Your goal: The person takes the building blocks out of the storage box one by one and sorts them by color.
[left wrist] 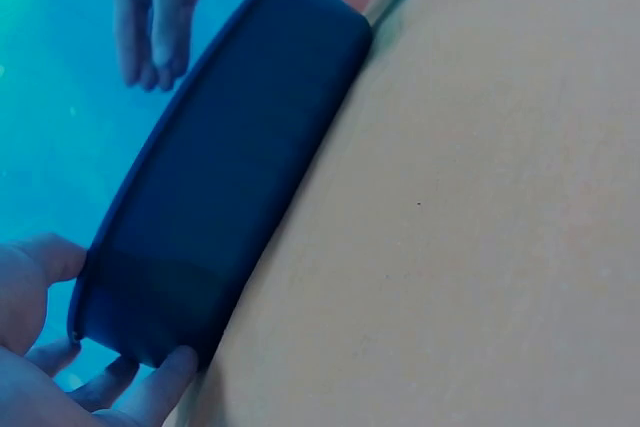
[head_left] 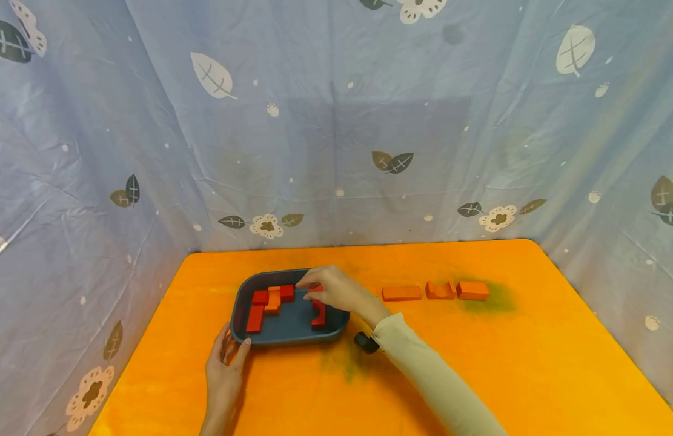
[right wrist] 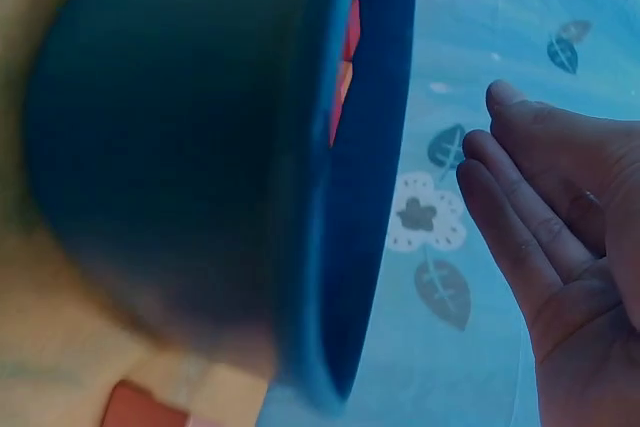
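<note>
My left hand (head_left: 224, 368) holds the near left corner of a dark blue-grey tray (head_left: 292, 340). In the left wrist view, its thumb is at the rim and its fingers lie against the outer wall. Over the tray's right part hovers my right hand (head_left: 333, 289); its fingers (right wrist: 515, 212) are extended, with nothing between them and the thumb. Beneath it stands a red notched block (head_left: 318, 320), partly hidden by the hand. At the tray's left side lie a long red block (head_left: 255, 319), two small red blocks and an orange notched block (head_left: 273, 298).
On the orange table (head_left: 478, 363), right of the tray, a flat orange block (head_left: 401, 293), an orange block with a curved notch (head_left: 440, 291) and an orange rectangular block (head_left: 473, 290) form a row. A patterned curtain (head_left: 336, 133) hangs behind the table and along both sides.
</note>
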`<state>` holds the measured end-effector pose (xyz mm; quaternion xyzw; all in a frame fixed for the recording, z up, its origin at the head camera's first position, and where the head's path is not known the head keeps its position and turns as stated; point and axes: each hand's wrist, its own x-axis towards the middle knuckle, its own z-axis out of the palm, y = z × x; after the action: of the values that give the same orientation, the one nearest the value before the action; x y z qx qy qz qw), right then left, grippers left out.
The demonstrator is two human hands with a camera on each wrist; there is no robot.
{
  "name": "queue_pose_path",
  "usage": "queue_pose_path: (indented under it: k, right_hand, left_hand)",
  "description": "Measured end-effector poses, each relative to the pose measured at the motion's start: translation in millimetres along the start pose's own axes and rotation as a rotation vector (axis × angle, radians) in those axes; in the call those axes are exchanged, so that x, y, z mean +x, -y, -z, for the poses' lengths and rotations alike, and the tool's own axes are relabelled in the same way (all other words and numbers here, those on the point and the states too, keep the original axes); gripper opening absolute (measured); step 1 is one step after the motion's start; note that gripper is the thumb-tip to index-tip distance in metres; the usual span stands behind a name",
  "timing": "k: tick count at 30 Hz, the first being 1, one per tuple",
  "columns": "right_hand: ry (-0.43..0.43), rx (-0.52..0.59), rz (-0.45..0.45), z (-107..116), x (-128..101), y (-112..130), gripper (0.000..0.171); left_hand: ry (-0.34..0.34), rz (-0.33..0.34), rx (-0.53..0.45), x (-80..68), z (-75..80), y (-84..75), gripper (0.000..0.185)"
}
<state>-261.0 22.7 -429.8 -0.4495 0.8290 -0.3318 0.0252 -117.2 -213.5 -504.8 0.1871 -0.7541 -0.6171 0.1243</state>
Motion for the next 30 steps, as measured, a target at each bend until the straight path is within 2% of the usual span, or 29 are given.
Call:
queue_pose_path:
  k: [6,14,20,24,30]
  right_hand:
    - [0.067,-0.070,-0.025,-8,24,12,0.031]
    - [0.150,-0.267,-0.065,-29,51,23,0.041]
    - [0.260,-0.419,-0.077,-42,65,31,0.046]
    - [0.326,-0.497,-0.093,-43,74,35,0.041]
    - [0.410,-0.521,-0.142,-43,90,36,0.029]
  left_hand:
    - [-0.005,-0.001,0.005,0.0,3.2,-1.1,0.069]
    - [-0.019,-0.016,0.037,0.9,5.1,-1.8,0.068]
    - [-0.001,-0.011,0.028,0.6,4.4,-0.5,0.068]
    - [0.020,0.001,0.042,-0.1,4.4,0.0,0.069]
    - [0.024,-0.001,0.048,0.2,3.1,1.2,0.069]
